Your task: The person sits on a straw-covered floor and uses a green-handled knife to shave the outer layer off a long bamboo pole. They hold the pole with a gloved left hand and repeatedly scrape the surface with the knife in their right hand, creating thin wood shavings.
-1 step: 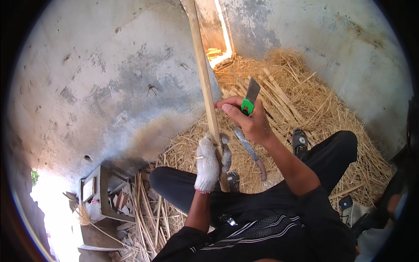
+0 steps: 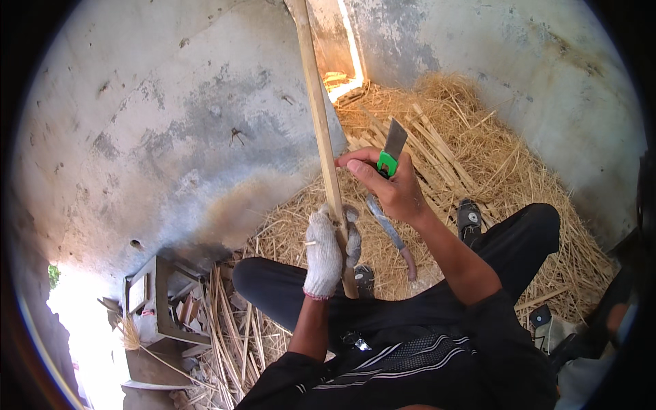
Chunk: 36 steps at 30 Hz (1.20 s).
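My left hand (image 2: 324, 253), in a whitish knitted glove, is closed round the lower part of a long, pale wooden or bamboo strip (image 2: 318, 102). The strip stands nearly upright, leaning a little left, and its top runs past the upper edge. Bare, my right hand (image 2: 396, 188) grips a utility knife (image 2: 388, 164) with a green body; its wide blade points up and away. The right index fingertip reaches the strip's edge above the glove; whether it touches I cannot tell. Below my right hand, a long curved blade with a brown handle (image 2: 408, 263) lies on the shavings.
Thin shavings (image 2: 547, 253) cover the floor, with split strips (image 2: 441, 154) piled ahead. At lower left stand a broken grey cabinet (image 2: 154, 301) and a bundle of thin sticks (image 2: 239, 335). Weathered walls (image 2: 178, 123) rise left and right. Part of another person's shoe (image 2: 543, 335) shows at lower right.
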Each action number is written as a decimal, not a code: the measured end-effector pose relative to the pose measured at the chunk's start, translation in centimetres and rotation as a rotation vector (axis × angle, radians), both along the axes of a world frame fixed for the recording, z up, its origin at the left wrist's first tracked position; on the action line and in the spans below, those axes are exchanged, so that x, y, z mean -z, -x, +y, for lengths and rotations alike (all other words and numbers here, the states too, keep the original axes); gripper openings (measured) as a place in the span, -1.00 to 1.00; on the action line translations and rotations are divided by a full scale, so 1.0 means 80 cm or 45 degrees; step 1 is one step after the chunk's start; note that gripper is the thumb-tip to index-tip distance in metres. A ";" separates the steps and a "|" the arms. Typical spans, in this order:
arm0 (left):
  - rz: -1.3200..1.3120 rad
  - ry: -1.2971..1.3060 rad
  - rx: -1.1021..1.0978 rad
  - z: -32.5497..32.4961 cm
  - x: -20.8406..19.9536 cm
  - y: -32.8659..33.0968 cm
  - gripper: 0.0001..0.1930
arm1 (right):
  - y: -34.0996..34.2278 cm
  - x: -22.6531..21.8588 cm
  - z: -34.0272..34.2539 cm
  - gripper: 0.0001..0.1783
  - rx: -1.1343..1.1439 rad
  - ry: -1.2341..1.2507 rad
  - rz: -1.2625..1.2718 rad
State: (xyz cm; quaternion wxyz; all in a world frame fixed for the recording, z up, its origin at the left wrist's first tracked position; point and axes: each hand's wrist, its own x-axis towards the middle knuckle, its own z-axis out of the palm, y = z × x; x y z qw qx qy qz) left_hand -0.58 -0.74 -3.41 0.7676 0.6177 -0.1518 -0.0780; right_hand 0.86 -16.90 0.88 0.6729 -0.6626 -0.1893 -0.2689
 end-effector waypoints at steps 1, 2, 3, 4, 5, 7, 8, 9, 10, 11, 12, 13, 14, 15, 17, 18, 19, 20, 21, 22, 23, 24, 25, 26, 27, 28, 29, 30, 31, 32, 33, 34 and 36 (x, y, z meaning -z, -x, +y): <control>0.042 0.003 0.007 0.000 -0.002 0.000 -0.31 | -0.003 0.001 0.004 -0.76 0.011 -0.026 -0.080; 0.086 0.007 0.014 0.000 -0.004 0.001 -0.29 | -0.005 0.004 0.008 -0.76 0.020 -0.049 -0.155; 0.120 0.008 0.023 0.002 -0.006 0.001 -0.28 | -0.005 0.004 0.007 -0.76 0.017 -0.017 -0.121; 0.131 -0.019 0.049 0.007 -0.005 -0.001 -0.31 | -0.006 0.003 0.006 -0.75 0.015 0.016 -0.087; 0.134 -0.020 0.051 0.008 -0.006 -0.001 -0.33 | -0.005 0.003 0.005 -0.75 0.013 0.049 -0.053; 0.133 -0.027 0.052 0.008 -0.009 -0.001 -0.35 | -0.006 0.004 0.009 -0.79 0.050 0.056 -0.076; 0.199 0.010 0.076 0.010 -0.009 -0.001 -0.37 | -0.007 0.005 0.010 -0.80 0.069 0.059 -0.087; 0.264 0.052 0.107 0.010 -0.010 -0.002 -0.38 | -0.009 0.009 0.007 -0.80 0.140 0.224 -0.162; 0.330 0.094 0.136 0.011 -0.010 -0.002 -0.40 | -0.013 0.016 0.004 -0.74 0.210 0.390 -0.237; 0.377 0.162 0.160 0.011 -0.013 -0.003 -0.41 | -0.017 0.024 0.001 -0.66 0.279 0.556 -0.312; 0.425 0.229 0.178 0.013 -0.017 -0.002 -0.42 | -0.023 0.028 0.009 -0.60 0.419 0.598 -0.471; 0.473 0.297 0.195 0.013 -0.021 -0.002 -0.44 | -0.026 0.033 0.012 -0.63 0.443 0.615 -0.514; 0.524 0.357 0.213 0.012 -0.028 -0.004 -0.43 | -0.029 0.039 0.015 -0.65 0.466 0.631 -0.556; 0.527 0.361 0.229 0.015 -0.029 -0.004 -0.44 | -0.030 0.041 0.018 -0.67 0.489 0.648 -0.602; 0.532 0.367 0.260 0.020 -0.032 -0.002 -0.45 | -0.028 0.042 0.023 -0.78 0.511 0.698 -0.538; 0.535 0.313 0.227 0.018 -0.038 0.002 -0.48 | -0.028 0.045 0.024 -0.85 0.550 0.725 -0.476; 0.573 0.324 0.297 0.019 -0.041 0.004 -0.49 | -0.028 0.048 0.025 -0.88 0.589 0.752 -0.414; 0.610 0.334 0.366 0.020 -0.043 0.004 -0.50 | -0.028 0.050 0.026 -0.87 0.610 0.748 -0.407; 0.650 0.342 0.436 0.021 -0.043 0.004 -0.51 | -0.027 0.053 0.026 -0.85 0.632 0.742 -0.396; 0.702 0.291 0.385 0.021 -0.042 0.004 -0.51 | -0.026 0.056 0.027 -0.83 0.654 0.737 -0.384; 0.701 0.337 0.421 0.022 -0.041 -0.001 -0.51 | -0.032 0.060 0.028 -0.77 0.675 0.744 -0.410; 0.704 0.369 0.442 0.028 -0.040 -0.006 -0.51 | -0.043 0.067 0.034 -0.69 0.688 0.733 -0.431; 0.721 0.410 0.482 0.031 -0.033 -0.011 -0.52 | -0.051 0.075 0.035 -0.62 0.713 0.740 -0.436; 0.811 0.636 0.592 0.034 -0.019 -0.016 -0.51 | -0.057 0.082 0.037 -0.65 0.759 0.750 -0.465; 0.799 0.673 0.609 0.036 -0.018 -0.019 -0.52 | -0.063 0.083 0.040 -0.65 0.774 0.768 -0.443; 0.788 0.711 0.625 0.037 -0.018 -0.021 -0.52 | -0.069 0.086 0.044 -0.66 0.789 0.786 -0.421; 0.776 0.748 0.642 0.040 -0.016 -0.024 -0.51 | -0.076 0.089 0.047 -0.66 0.803 0.804 -0.398; 0.817 0.838 0.688 0.042 -0.009 -0.031 -0.50 | -0.084 0.092 0.051 -0.66 0.786 0.809 -0.380; 0.814 0.856 0.669 0.043 -0.008 -0.034 -0.50 | -0.093 0.096 0.053 -0.66 0.786 0.800 -0.382; 0.810 0.874 0.649 0.047 -0.010 -0.038 -0.49 | -0.106 0.101 0.058 -0.65 0.787 0.790 -0.384; 0.812 0.899 0.617 0.054 -0.006 -0.041 -0.49 | -0.117 0.107 0.065 -0.64 0.773 0.782 -0.380; 0.810 0.941 0.661 0.060 0.000 -0.046 -0.47 | -0.129 0.108 0.066 -0.59 0.752 1.010 -0.235; 0.904 0.897 0.723 0.051 0.015 -0.017 -0.45 | -0.193 0.086 0.011 -0.58 1.054 0.895 0.386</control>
